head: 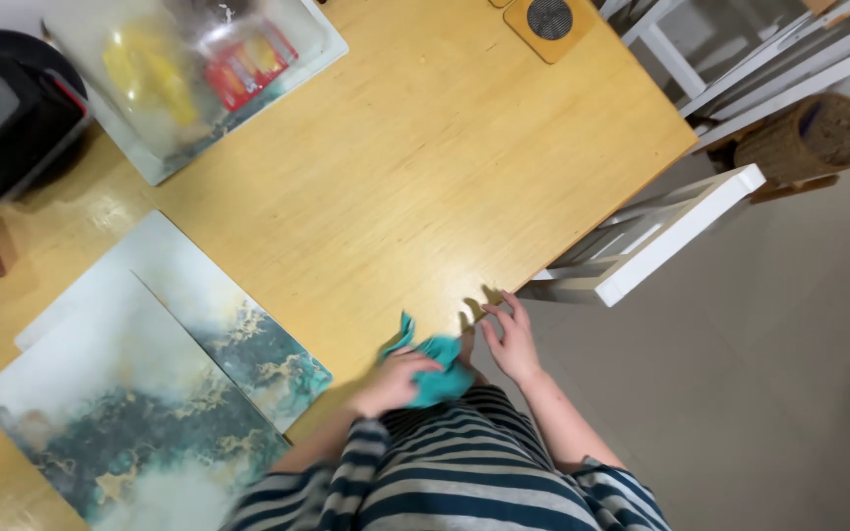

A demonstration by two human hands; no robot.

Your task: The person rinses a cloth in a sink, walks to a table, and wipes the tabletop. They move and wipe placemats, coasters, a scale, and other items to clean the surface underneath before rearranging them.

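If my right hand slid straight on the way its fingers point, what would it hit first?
The right hand rests at the edge of the wooden table, fingers pointing across its top. Straight ahead there is only bare wood, so the way looks free; the far round coaster seems to lie off that line, though depth is unclear.

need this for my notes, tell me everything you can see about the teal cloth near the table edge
The teal cloth is a small, soft-looking rag, crumpled into a loose bunch with one corner sticking up toward the table's middle. It lies on the wooden table right at the near edge. The left hand covers its left part and grips it, fingers curled over the fabric. The right hand rests beside it at the table's edge, fingers spread; whether it touches the cloth is unclear.
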